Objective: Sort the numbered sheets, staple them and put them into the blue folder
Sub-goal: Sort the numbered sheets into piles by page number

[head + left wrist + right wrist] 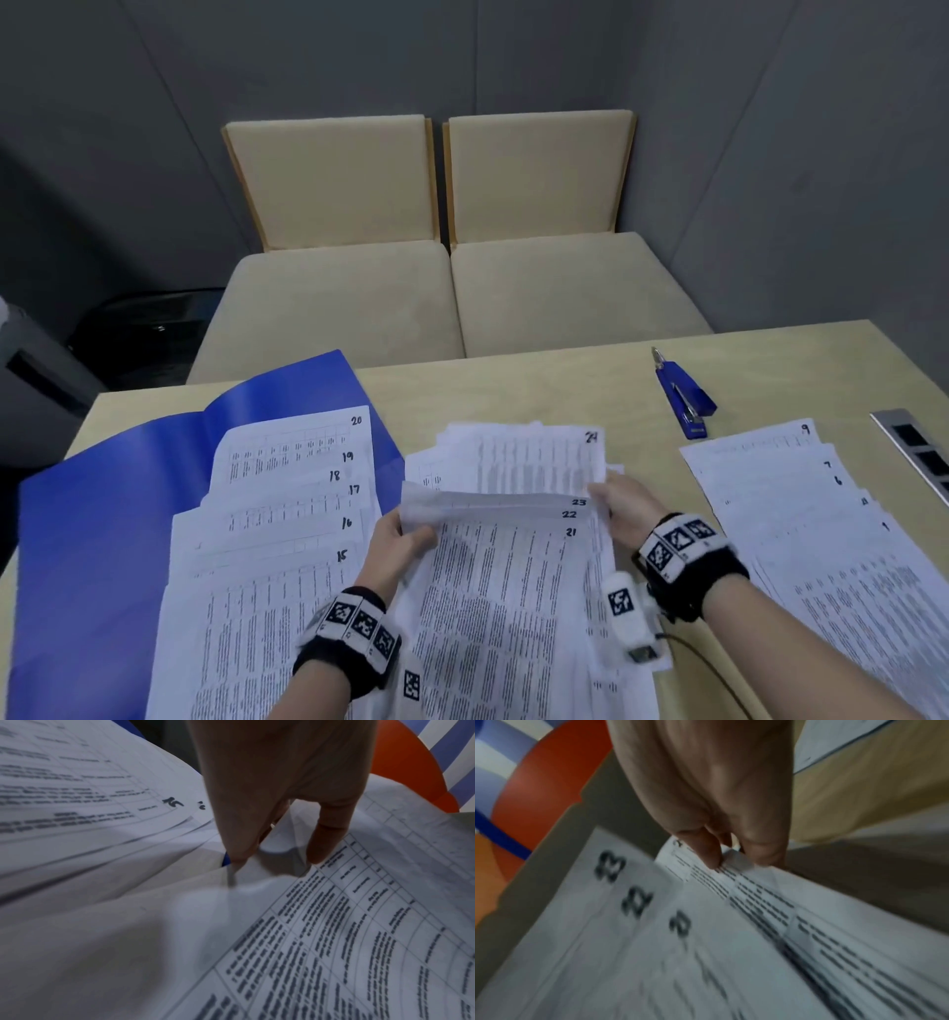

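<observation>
Numbered sheets lie in three fans on the table. Sheets 15 to 20 [287,514] rest on the open blue folder [102,514] at the left. Another fan, topped by sheet 9 [785,493], lies at the right. In the middle, sheets 21 to 23 [513,555] overlap below sheet 24 [534,457]. My left hand [411,532] pinches their upper left corner [272,860]. At the right edge of these sheets [736,862], beside the written numbers, my right hand [603,496] grips them. The blue stapler [685,398] lies far right, away from both hands.
Behind the wooden table [513,390] stand two beige cushioned seats [452,288]. A metal socket panel [919,452] is set into the table's right edge. A black bag [149,329] sits on the floor at the left.
</observation>
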Tool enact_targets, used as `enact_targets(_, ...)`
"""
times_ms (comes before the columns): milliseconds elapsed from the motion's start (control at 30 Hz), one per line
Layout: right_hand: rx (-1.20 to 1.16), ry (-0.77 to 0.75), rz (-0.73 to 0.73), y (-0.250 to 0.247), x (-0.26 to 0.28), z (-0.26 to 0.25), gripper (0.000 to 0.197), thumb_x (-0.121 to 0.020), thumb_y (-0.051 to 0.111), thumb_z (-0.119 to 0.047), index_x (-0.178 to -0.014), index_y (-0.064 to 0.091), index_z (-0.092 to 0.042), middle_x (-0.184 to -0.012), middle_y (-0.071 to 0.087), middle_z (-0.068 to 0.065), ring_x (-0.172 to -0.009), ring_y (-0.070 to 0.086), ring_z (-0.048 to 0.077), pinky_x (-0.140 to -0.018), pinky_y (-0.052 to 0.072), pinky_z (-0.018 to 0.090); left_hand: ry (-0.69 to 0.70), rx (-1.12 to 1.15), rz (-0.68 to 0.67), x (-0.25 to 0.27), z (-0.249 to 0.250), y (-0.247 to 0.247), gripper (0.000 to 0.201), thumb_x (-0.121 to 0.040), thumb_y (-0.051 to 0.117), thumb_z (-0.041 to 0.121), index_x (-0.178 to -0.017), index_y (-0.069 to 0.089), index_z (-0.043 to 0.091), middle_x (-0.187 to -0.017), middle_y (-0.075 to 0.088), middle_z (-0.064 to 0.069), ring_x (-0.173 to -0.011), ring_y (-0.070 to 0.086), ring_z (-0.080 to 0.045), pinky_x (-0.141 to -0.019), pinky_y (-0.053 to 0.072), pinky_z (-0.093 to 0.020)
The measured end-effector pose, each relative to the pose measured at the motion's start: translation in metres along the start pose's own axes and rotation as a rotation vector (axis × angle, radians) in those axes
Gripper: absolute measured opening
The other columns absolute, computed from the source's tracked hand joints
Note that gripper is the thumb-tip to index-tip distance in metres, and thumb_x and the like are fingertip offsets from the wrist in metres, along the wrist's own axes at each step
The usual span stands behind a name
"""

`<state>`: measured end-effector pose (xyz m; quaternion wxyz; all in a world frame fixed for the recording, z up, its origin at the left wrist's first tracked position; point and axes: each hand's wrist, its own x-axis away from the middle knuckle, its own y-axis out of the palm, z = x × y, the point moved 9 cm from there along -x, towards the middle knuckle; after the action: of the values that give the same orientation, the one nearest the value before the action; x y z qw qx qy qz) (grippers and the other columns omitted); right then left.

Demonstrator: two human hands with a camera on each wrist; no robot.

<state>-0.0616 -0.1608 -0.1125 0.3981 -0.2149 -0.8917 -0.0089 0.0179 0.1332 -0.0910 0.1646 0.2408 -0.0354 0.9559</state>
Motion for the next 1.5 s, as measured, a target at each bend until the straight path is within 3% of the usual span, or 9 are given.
enact_targets(167, 0.265, -0.019, 0.048, 0.012, -0.017, 0.028, 0.018, -0.080, 0.047, 0.001, -0.074, 0.063, 0.009, -0.084, 0.066, 0.028, -0.068, 0.057, 0.023, -0.060, 0.043, 0.033, 0.000, -0.027, 0.000, -0.002, -0.005, -0.001, 0.030, -0.067, 0.062, -0.003, -0.097, 0.063, -0.005, -0.089, 0.070, -0.017, -0.085, 0.066, -0.029, -0.073, 0.053, -0.034)
enact_targets(300, 0.326, -0.024, 0.078, 0.011, -0.003, 0.015, 0.037, -0.078, 0.040, 0.011, -0.050, 0.038, -0.013, -0.057, 0.037, 0.006, -0.056, 0.034, 0.017, -0.056, 0.025, 0.028, -0.002, -0.085, 0.024, 0.000, -0.004, -0.003, 0.022, -0.078, 0.055, -0.016, -0.092, 0.063, -0.002, -0.084, 0.068, -0.013, -0.079, 0.064, -0.024, -0.069, 0.050, -0.029)
enact_targets(567, 0.131, 0.054, 0.035, 0.013, 0.008, 0.008, 0.025, -0.083, 0.045, 0.013, -0.072, 0.060, -0.004, -0.060, 0.056, 0.010, -0.044, 0.050, 0.019, -0.048, 0.046, 0.026, 0.040, -0.156, 0.082, -0.004, -0.005, -0.006, 0.033, -0.081, 0.059, -0.011, -0.107, 0.057, 0.010, -0.097, 0.066, -0.005, -0.086, 0.063, -0.018, -0.072, 0.049, -0.024)
enact_targets(767, 0.051, -0.027, 0.101, 0.013, 0.018, 0.001, 0.017, -0.089, 0.047, 0.007, -0.097, 0.052, -0.007, -0.089, 0.055, 0.010, -0.062, 0.053, 0.019, -0.045, 0.046, 0.026, 0.027, -0.192, 0.112, -0.008, -0.010, -0.009, 0.040, -0.082, 0.058, -0.012, -0.114, 0.047, 0.009, -0.101, 0.062, -0.010, -0.087, 0.062, -0.024, -0.065, 0.046, -0.020)
enact_targets(900, -0.007, -0.043, 0.192, 0.007, 0.016, 0.007, 0.018, -0.091, 0.037, 0.003, -0.101, 0.052, -0.002, -0.074, 0.052, 0.009, -0.055, 0.047, 0.019, -0.045, 0.040, 0.025, 0.089, -0.218, 0.193, -0.005, -0.004, -0.013, 0.064, -0.075, 0.062, -0.011, -0.126, 0.038, 0.018, -0.120, 0.047, -0.012, -0.105, 0.053, -0.031, -0.079, 0.046, -0.026)
enact_targets(1000, 0.050, -0.039, 0.168, 0.008, 0.015, 0.012, 0.024, -0.088, 0.047, 0.000, -0.112, 0.052, -0.003, -0.085, 0.054, 0.007, -0.065, 0.054, 0.024, -0.057, 0.047, 0.032, 0.096, -0.252, 0.274, 0.002, 0.000, -0.013, 0.085, -0.076, 0.060, -0.009, -0.146, 0.019, 0.016, -0.129, 0.035, -0.005, -0.106, 0.046, -0.024, -0.083, 0.042, -0.030)
enact_targets(1100, 0.146, -0.081, 0.118, 0.012, 0.016, 0.012, 0.043, -0.084, 0.060, 0.001, -0.125, 0.048, -0.006, -0.107, 0.051, 0.008, -0.100, 0.055, 0.028, -0.091, 0.047, 0.038, 0.046, -0.230, 0.178, -0.001, -0.003, -0.003, 0.061, -0.078, 0.054, -0.006, -0.135, 0.039, 0.010, -0.126, 0.056, -0.011, -0.105, 0.059, -0.026, -0.084, 0.050, -0.032)
enact_targets(1233, 0.182, -0.150, 0.054, 0.013, 0.026, 0.005, 0.068, -0.079, 0.070, -0.001, -0.136, 0.036, -0.010, -0.117, 0.049, 0.008, -0.109, 0.051, 0.025, -0.080, 0.047, 0.034, 0.079, -0.158, 0.038, -0.002, 0.019, -0.003, 0.057, -0.079, 0.054, -0.007, -0.132, 0.046, 0.014, -0.128, 0.058, -0.004, -0.117, 0.057, -0.019, -0.096, 0.050, -0.035)
enact_targets(1500, 0.230, -0.223, -0.244, 0.065, 0.061, -0.012, 0.045, -0.090, 0.053, 0.000, -0.128, 0.037, -0.019, -0.128, 0.049, -0.010, -0.119, 0.044, 0.011, -0.106, 0.034, 0.032, -0.022, 0.210, 0.040, -0.014, 0.025, -0.027, 0.050, -0.086, 0.044, -0.016, -0.130, 0.045, 0.008, -0.106, 0.062, -0.017, -0.069, 0.065, -0.018, -0.048, 0.049, -0.023)
